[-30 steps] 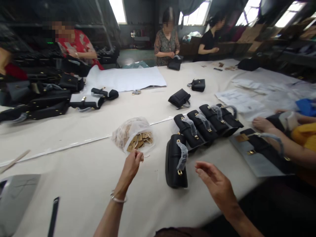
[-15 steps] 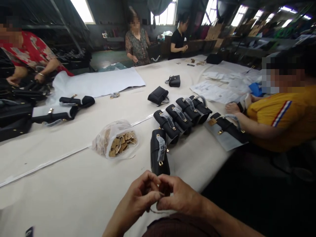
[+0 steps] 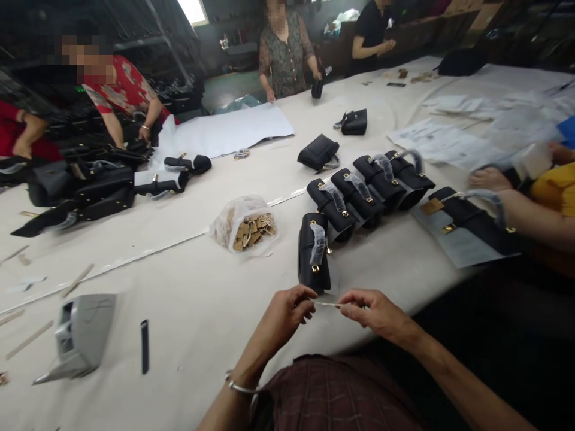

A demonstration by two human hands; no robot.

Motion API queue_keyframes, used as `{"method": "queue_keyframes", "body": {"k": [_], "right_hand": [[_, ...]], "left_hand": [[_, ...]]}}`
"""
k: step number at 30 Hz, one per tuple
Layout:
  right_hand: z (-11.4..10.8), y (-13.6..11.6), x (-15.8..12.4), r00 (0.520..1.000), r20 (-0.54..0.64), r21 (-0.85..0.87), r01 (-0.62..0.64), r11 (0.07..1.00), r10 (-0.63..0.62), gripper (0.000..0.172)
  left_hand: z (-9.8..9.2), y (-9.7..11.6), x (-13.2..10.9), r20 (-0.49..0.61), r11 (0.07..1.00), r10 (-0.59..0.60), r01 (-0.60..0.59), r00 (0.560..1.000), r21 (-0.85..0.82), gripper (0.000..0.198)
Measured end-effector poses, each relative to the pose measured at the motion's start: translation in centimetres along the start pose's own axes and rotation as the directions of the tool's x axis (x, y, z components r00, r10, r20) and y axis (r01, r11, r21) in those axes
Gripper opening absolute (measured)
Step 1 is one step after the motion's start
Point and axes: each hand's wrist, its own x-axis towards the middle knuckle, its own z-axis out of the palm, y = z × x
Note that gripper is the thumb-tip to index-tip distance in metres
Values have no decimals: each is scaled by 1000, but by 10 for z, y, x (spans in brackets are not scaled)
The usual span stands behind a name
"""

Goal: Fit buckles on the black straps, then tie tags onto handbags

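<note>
A thin pale string (image 3: 327, 304) runs between my two hands, close to the table's front edge. One end is at the curled fingertips of my left hand (image 3: 290, 314). My right hand (image 3: 377, 314) pinches the other end between thumb and fingers. Just beyond my hands stands a black handbag (image 3: 306, 257) with gold fittings and a plastic-wrapped handle (image 3: 318, 244). Several similar black handbags (image 3: 335, 218) are lined up behind it to the right. Left of them lies a white plastic bag (image 3: 222, 224), its mouth showing many brown tags (image 3: 254, 232) with strings.
A grey tape dispenser (image 3: 90, 335) and a dark strip (image 3: 144, 347) lie on the left. At right, a co-worker's arm (image 3: 539, 209) reaches beside a tagged black bag (image 3: 476, 221). Other people work along the far side; more black bags (image 3: 103, 185) are piled at left.
My hands have moved apart from being close together, and the string now stretches between them. The view has swung left, bringing the tape dispenser into sight. A person opposite now holds a small black bag.
</note>
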Motion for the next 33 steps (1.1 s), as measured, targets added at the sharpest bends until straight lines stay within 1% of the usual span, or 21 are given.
{"method": "queue_keyframes", "body": {"k": [2,4,6,8,9,12,15,18,20,23,24,26,28,31,33], "right_hand": [[1,-1,1,999,41,-22,14,1000,-13,33],[5,-5,2,997,64,-18,36,999,-35,37],[12,-11,4,992,88,57,89,994,-94,40],[21,-14,7,981,113,175,134,975,-155,34],[24,-14,9,979,120,227,135,965,-165,31],[31,-10,13,991,68,286,88,954,-112,32],[31,-2,14,998,4,239,64,969,-67,34],[28,1,14,995,-42,169,92,981,-86,31],[28,0,12,996,-60,156,75,985,-66,31],[29,-2,12,997,-62,238,-21,971,37,35],[30,-3,12,997,-63,272,-25,962,43,36],[31,-5,13,996,-87,312,20,950,8,35],[31,-7,14,992,-121,305,62,950,-26,32],[30,-9,16,990,-138,285,60,957,-21,26],[30,-10,17,993,-119,261,53,964,-22,24]], "left_hand": [[5,1,0,-10,1000,0,0,1000,13,14],[9,6,-1,-1,1000,15,-15,1000,-2,13],[13,11,-1,12,999,35,-35,999,3,12],[15,15,-2,9,997,55,-55,998,54,11],[16,16,-2,-1,994,61,-61,998,89,10],[17,17,-4,-47,982,76,-67,996,179,7],[18,15,-5,-51,978,62,-50,997,203,9],[20,11,-4,-38,978,24,-15,999,207,10],[22,8,-2,-76,975,38,-20,996,221,6],[26,6,2,-147,975,79,-46,986,216,4],[27,6,3,-160,977,78,-44,984,207,3],[29,6,5,-171,979,67,-32,983,200,3],[31,6,5,-165,977,73,-38,984,208,3],[31,5,5,-150,981,99,-71,984,183,5],[30,3,5,-136,991,95,-80,986,107,5]]}}
